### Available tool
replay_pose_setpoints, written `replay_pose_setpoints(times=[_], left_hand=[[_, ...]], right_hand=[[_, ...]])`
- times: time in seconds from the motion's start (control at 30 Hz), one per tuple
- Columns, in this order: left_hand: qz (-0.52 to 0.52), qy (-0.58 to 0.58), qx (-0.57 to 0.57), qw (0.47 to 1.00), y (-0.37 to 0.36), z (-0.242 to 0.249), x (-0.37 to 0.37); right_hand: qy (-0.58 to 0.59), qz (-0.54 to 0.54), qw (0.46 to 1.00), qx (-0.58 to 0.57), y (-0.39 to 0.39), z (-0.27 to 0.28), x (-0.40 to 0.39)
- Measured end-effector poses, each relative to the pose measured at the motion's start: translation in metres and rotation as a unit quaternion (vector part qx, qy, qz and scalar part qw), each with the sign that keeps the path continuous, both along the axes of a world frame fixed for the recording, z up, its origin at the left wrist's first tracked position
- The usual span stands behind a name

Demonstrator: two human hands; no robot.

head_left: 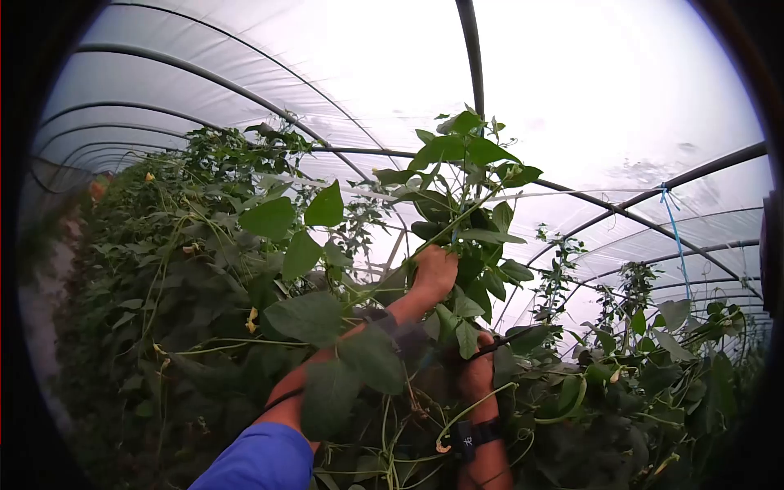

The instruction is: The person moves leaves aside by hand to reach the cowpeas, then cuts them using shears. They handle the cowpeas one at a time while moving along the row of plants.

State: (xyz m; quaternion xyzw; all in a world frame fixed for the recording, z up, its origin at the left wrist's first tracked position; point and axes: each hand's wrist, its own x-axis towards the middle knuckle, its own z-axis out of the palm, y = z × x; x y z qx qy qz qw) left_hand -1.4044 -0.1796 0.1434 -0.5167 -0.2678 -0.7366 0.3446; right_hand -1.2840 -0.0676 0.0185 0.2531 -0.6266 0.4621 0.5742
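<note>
My left hand (437,271) is raised, its fingers curled round the stems of a climbing bean vine (445,151) that rises in a leafy clump above it. The blue sleeve (261,461) and forearm pass behind large leaves. Lower down, my right hand (478,371) is partly covered by leaves, with a watch (474,437) on its wrist. A dark, thin thing (498,345) runs across that hand; I cannot make out what it is. The right fingers are mostly hidden. A curved green pod (563,412) hangs to the right.
Dense bean foliage (122,327) fills the left side, with a few yellow flowers (251,320). Dark hoops (204,73) carry the plastic greenhouse cover overhead. A blue string (678,237) hangs at the right, and a pale line (563,194) stretches across behind the vine.
</note>
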Motion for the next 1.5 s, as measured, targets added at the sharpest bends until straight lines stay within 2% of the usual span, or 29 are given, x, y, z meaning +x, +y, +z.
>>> replay_pose_setpoints(times=[0.07, 0.13, 0.2, 0.23, 0.27, 0.3, 0.37, 0.4, 0.43, 0.5, 0.57, 0.63, 0.67, 0.8, 0.87, 0.93, 1.0, 1.07, 1.1, 1.13, 1.17, 1.2, 1.23, 1.27, 1.3, 1.33, 1.4, 1.5], left_hand=[[0.034, 0.005, 0.068, 0.997, 0.01, -0.002, -0.004], [0.016, -0.012, 0.066, 0.998, 0.012, -0.008, -0.003], [0.021, 0.037, -0.008, 0.999, -0.017, -0.023, 0.008], [0.021, 0.037, -0.008, 0.999, -0.012, -0.023, 0.006], [0.033, 0.034, 0.051, 0.998, -0.002, -0.023, 0.003], [0.046, 0.031, 0.109, 0.992, 0.004, -0.023, 0.0], [0.059, 0.027, 0.108, 0.992, 0.012, -0.022, -0.002], [0.073, 0.024, 0.106, 0.991, 0.015, -0.022, -0.003], [-0.004, 0.033, 0.07, 0.997, 0.018, -0.021, -0.005], [0.004, 0.044, 0.066, 0.997, 0.002, -0.028, -0.003], [0.012, 0.056, 0.065, 0.996, -0.003, -0.03, -0.003], [0.075, 0.078, 0.089, 0.99, -0.002, -0.029, -0.005], [0.074, 0.077, 0.092, 0.99, 0.001, -0.028, -0.006], [0.017, 0.046, 0.086, 0.995, 0.014, -0.031, -0.005], [0.046, 0.038, 0.099, 0.993, 0.02, -0.033, -0.005], [0.042, 0.014, 0.072, 0.996, 0.016, -0.039, 0.0], [0.04, -0.009, 0.049, 0.998, 0.017, -0.041, 0.005], [0.006, -0.027, 0.097, 0.995, 0.02, -0.045, 0.011], [-0.009, -0.038, 0.082, 0.996, 0.02, -0.045, 0.012], [-0.009, -0.039, 0.085, 0.996, 0.02, -0.048, 0.014], [0.033, -0.03, 0.08, 0.996, 0.021, -0.053, 0.015], [0.075, -0.02, 0.075, 0.994, 0.018, -0.056, 0.015], [0.096, -0.002, 0.048, 0.994, 0.015, -0.058, 0.012], [0.097, -0.002, 0.048, 0.994, 0.012, -0.061, 0.011], [0.113, 0.01, 0.068, 0.991, 0.01, -0.062, 0.01], [0.128, 0.022, 0.087, 0.988, 0.008, -0.064, 0.009], [0.12, 0.043, 0.106, 0.986, -0.004, -0.07, 0.01], [0.114, 0.073, 0.15, 0.979, 0.006, -0.07, 0.009]], right_hand=[[-0.003, -0.023, 1.0, 0.014, -0.001, 0.003, 0.002], [0.016, -0.033, 0.999, 0.005, 0.009, 0.002, -0.001], [0.033, -0.045, 0.998, -0.003, 0.004, 0.003, 0.003], [0.047, -0.063, 0.997, -0.018, -0.006, 0.004, 0.006], [0.061, -0.08, 0.994, -0.032, -0.018, 0.007, 0.007], [0.062, -0.079, 0.994, -0.03, -0.031, 0.015, 0.007], [0.122, -0.039, 0.991, -0.033, -0.056, 0.041, 0.01], [0.12, -0.075, 0.99, -0.007, -0.065, 0.055, 0.011], [0.126, -0.08, 0.989, 0.002, -0.077, 0.068, 0.005], [0.131, -0.085, 0.988, 0.011, -0.097, 0.089, -0.006], [0.0, -0.144, 0.99, 0.009, -0.097, 0.107, -0.007], [-0.016, -0.161, 0.987, -0.008, -0.1, 0.114, -0.008], [-0.033, -0.178, 0.983, -0.028, -0.102, 0.118, -0.009], [-0.07, -0.216, 0.974, 0.008, -0.103, 0.128, -0.007], [-0.087, -0.198, 0.976, 0.037, -0.09, 0.14, -0.009], [-0.162, -0.165, 0.973, 0.02, -0.088, 0.153, -0.009], [-0.186, -0.154, 0.97, -0.015, -0.089, 0.165, -0.011], [-0.148, -0.123, 0.971, -0.141, -0.091, 0.165, -0.014], [-0.148, -0.124, 0.971, -0.139, -0.092, 0.159, -0.015], [-0.07, -0.298, 0.952, 0.007, -0.091, 0.148, -0.015], [0.014, -0.453, 0.878, 0.152, -0.088, 0.135, -0.016], [0.098, -0.582, 0.755, 0.287, -0.087, 0.125, -0.02], [0.114, -0.399, 0.895, 0.162, -0.074, 0.126, -0.037], [0.115, -0.399, 0.895, 0.161, -0.079, 0.128, -0.041], [0.076, -0.297, 0.952, 0.014, -0.086, 0.133, -0.043], [0.035, -0.184, 0.973, -0.133, -0.09, 0.137, -0.044], [0.054, -0.189, 0.968, -0.156, -0.085, 0.139, -0.047], [0.118, -0.185, 0.968, -0.119, -0.079, 0.128, -0.049]])
